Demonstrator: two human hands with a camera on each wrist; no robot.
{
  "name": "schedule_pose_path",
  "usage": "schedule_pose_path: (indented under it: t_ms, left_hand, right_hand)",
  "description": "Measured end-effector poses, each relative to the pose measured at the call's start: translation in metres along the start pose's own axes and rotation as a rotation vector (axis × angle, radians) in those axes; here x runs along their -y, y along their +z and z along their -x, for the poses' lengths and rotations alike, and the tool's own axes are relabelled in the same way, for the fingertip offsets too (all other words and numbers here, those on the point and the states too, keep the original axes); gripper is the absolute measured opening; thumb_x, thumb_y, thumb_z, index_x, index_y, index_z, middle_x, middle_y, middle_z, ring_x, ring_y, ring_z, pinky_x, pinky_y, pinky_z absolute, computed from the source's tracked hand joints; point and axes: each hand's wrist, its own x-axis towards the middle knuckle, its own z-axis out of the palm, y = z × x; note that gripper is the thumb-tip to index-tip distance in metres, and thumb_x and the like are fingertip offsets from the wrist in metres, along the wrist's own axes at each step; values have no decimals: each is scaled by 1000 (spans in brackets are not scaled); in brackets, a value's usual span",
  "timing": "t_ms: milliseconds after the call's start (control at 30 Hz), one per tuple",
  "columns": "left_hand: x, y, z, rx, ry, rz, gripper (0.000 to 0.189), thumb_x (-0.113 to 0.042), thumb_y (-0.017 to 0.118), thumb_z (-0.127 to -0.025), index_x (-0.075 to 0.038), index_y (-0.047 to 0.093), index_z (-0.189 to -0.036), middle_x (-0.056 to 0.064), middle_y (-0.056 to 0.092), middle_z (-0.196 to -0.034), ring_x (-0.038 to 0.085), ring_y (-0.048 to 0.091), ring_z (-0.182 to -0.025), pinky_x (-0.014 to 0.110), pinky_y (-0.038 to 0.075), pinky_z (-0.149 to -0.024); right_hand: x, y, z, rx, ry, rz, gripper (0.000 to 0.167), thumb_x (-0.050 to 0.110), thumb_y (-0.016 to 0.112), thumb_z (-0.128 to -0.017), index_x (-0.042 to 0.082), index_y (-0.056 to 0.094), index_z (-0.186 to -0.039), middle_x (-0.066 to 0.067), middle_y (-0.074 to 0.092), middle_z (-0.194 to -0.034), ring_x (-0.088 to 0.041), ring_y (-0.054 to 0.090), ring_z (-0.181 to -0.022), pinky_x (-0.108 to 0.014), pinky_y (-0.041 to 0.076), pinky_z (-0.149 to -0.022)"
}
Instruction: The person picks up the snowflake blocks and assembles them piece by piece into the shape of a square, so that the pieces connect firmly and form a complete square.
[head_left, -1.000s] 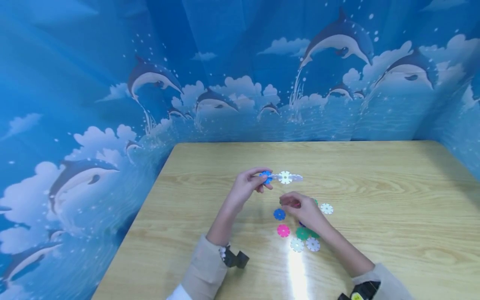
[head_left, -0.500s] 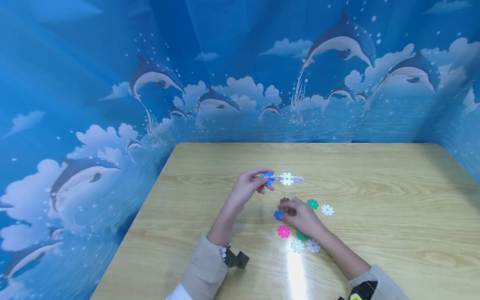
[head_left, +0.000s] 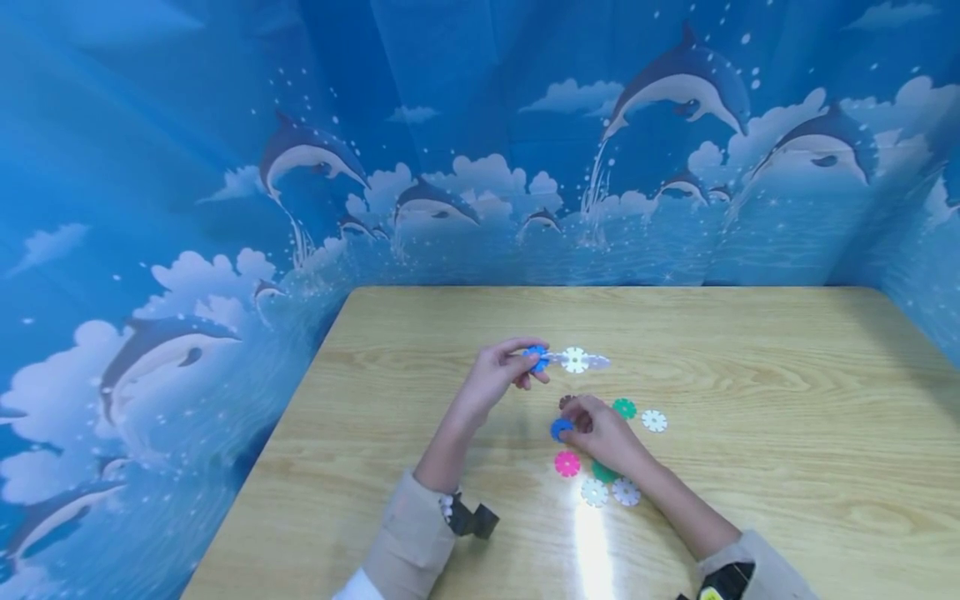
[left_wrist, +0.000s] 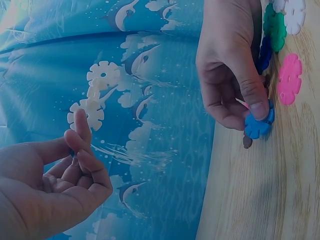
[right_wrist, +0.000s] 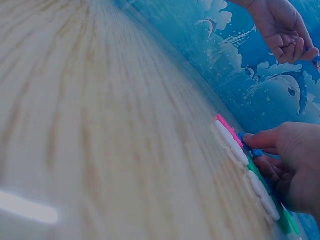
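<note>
My left hand (head_left: 487,385) pinches a blue snowflake disc (head_left: 536,358) between thumb and fingers, above the table. From that disc a short chain of white snowflake discs (head_left: 575,360) sticks out to the right; the left wrist view shows the chain (left_wrist: 103,75) beyond the fingertips. Lower and to the right, my right hand (head_left: 609,435) has thumb and fingers on another blue snowflake disc (left_wrist: 259,124), pinching its edge. A brown disc (head_left: 567,402) peeks out behind the right fingers, and a pink disc (head_left: 567,464) lies just in front of that hand.
Around the right hand lie more flat discs: a green one (head_left: 624,407), a white one (head_left: 655,421), another green one (head_left: 603,472) partly under the wrist, and two pale ones (head_left: 595,492) in front. A dolphin-printed curtain (head_left: 465,125) hangs behind the wooden table (head_left: 750,400).
My right hand has come down from beside the brown disc onto the blue disc and shifted it slightly. The green disc behind that hand has come into view. My left hand stays nearly still.
</note>
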Motion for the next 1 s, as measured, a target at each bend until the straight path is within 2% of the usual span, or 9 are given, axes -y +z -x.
schedule_pose_path:
  t_ms: [133, 500, 667, 733, 933, 1000]
  left_hand:
    - [-1, 0, 1, 2, -8, 6, 27, -15, 56, -93, -7, 60, -118, 8, 67, -77, 12, 53, -60, 22, 47, -62]
    - [-6, -1, 2, 22, -15, 6, 30, -11, 54, -94, -1, 56, -121, 11, 67, -79, 13, 52, -60, 20, 45, -59]
    - [-23, 2, 13, 17, -12, 0, 29, -7, 52, -94, 3, 56, -120, 12, 67, -78, 11, 52, -60, 18, 45, -59]
    - [-28, 3, 17, 14, -5, 4, 28, -6, 52, -94, 4, 55, -120, 12, 67, -78, 11, 51, -59, 18, 44, -59]
    - [-30, 3, 17, 10, -16, 16, 29, -7, 52, -94, 3, 55, -121, 8, 67, -76, 11, 51, -58, 19, 44, -60]
    - [-29, 2, 16, 8, -25, 20, 30, -7, 53, -94, 3, 55, -121, 7, 67, -75, 10, 51, -58, 19, 45, -59]
  right_hand:
    - [1, 0, -1, 5, 11, -8, 28, 12, 72, -78, 5, 59, -102, 1, 57, -85, -14, 52, -75, -28, 48, -66]
    - [1, 0, 1, 12, -41, 11, 25, 13, 70, -80, 10, 65, -105, 1, 60, -82, -12, 54, -71, -27, 49, -62]
    - [1, -1, 1, -16, -71, -29, 22, 10, 68, -81, 9, 66, -103, -14, 63, -103, -18, 59, -80, -32, 51, -69]
    - [2, -3, 0, -30, -79, -51, 21, 8, 68, -82, 8, 66, -103, -15, 61, -111, -20, 59, -83, -32, 51, -72]
    - [10, -15, -1, -75, -27, -139, 23, 10, 66, -84, 6, 64, -107, -4, 61, -83, -18, 58, -73, -29, 51, -62]
    - [15, -23, -1, -96, 1, -201, 25, 9, 65, -85, 4, 63, -110, -5, 59, -79, -23, 61, -71, -31, 53, -62]
